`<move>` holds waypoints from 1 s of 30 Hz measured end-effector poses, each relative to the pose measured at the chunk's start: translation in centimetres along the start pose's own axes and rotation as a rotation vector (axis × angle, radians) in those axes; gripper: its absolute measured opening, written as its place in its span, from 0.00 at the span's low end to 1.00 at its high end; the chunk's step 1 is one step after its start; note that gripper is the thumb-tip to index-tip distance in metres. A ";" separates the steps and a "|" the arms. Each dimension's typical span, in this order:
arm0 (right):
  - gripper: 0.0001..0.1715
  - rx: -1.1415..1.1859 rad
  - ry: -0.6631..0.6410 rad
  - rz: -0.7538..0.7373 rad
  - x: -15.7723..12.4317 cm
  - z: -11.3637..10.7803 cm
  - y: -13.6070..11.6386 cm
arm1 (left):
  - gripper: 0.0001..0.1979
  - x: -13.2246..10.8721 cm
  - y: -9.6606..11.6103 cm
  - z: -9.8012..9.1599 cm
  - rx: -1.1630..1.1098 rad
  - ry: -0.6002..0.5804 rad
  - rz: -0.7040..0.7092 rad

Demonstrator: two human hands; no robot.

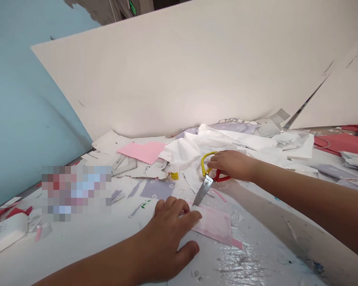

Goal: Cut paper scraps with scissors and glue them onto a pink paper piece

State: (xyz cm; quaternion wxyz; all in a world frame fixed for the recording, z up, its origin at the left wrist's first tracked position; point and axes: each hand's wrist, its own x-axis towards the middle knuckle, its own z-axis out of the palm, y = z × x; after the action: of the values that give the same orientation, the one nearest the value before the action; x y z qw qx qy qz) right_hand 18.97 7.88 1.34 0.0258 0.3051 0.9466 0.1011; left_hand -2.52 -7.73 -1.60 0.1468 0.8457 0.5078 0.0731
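My right hand (234, 163) has its fingers around the handles of a pair of scissors (207, 183), one loop yellow and the other red. The blades look closed together, and their tip points down at the far edge of a pale pink paper piece (216, 224). That piece lies flat on the table, with a darker pink strip showing at its right corner. Over its left end rests my left hand (170, 236), palm down, the thumb apart and the other fingers slightly bent. Part of the paper is hidden beneath those fingers.
Behind the scissors stands a small bottle with a yellow label (174, 171). Crumpled white paper (203, 139), a pink sheet (143, 151) and a clear set square (124, 165) lie farther back. A white board (167, 79) walls off the rear. A white case (8, 234) sits left.
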 end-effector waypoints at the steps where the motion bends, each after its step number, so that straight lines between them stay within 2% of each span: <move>1: 0.08 -0.001 0.001 0.000 -0.1 0.0 0.0 | 0.22 0.1 0.1 -0.1 -0.010 -0.006 -0.020; 4: 0.08 -0.006 0.008 0.000 -0.2 0.0 -0.1 | 0.27 0.3 0.5 -0.6 -0.037 -0.069 -0.024; 9: 0.08 -0.016 0.024 0.004 -0.3 0.2 -0.1 | 0.27 0.4 0.8 -1.4 -0.050 -0.150 -0.014; 15: 0.07 -0.035 0.033 0.001 -0.5 0.1 -0.1 | 0.26 0.3 0.7 -1.0 -0.028 -0.119 -0.007; 21: 0.07 -0.040 0.030 0.009 -0.8 0.3 -0.1 | 0.22 0.1 0.9 -1.0 -0.004 -0.091 -0.004; 30: 0.06 -0.048 0.036 0.016 -1.1 0.5 -0.1 | 0.22 -0.1 0.6 -0.7 0.014 -0.068 0.032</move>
State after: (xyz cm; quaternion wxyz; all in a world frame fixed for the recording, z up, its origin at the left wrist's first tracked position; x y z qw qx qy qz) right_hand 19.88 7.19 0.85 0.0150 0.3101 0.9417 0.1294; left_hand -2.23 -8.00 -0.73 0.1566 0.8567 0.4896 0.0432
